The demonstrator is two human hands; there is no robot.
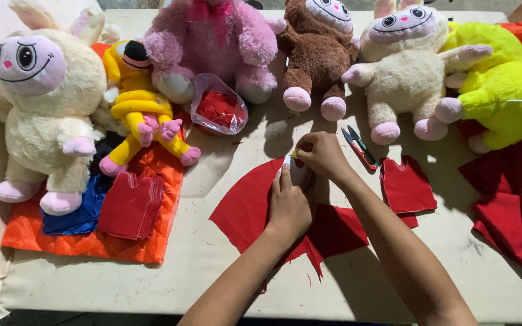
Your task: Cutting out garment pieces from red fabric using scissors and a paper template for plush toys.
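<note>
A red fabric piece (246, 205) lies flat on the table's middle. My left hand (289, 205) presses flat on a white pattern piece (298, 174) laid over the fabric. My right hand (321, 154) sits just above it, fingers pinched on a small yellowish marker, probably chalk (295, 154), at the pattern's top edge. A cut red fabric piece (406, 185) rests to the right of my right forearm. Small thread snips (360, 147) with red and green handles lie beside my right hand.
Plush toys line the back: cream (46, 115), yellow (140, 108), pink (212, 42), brown (318, 54), cream (400, 66), neon yellow (502, 90). A bag of red scraps (219, 110) sits under the pink one. Orange quilted fabric (92, 241) lies left, red cloth (515, 205) right.
</note>
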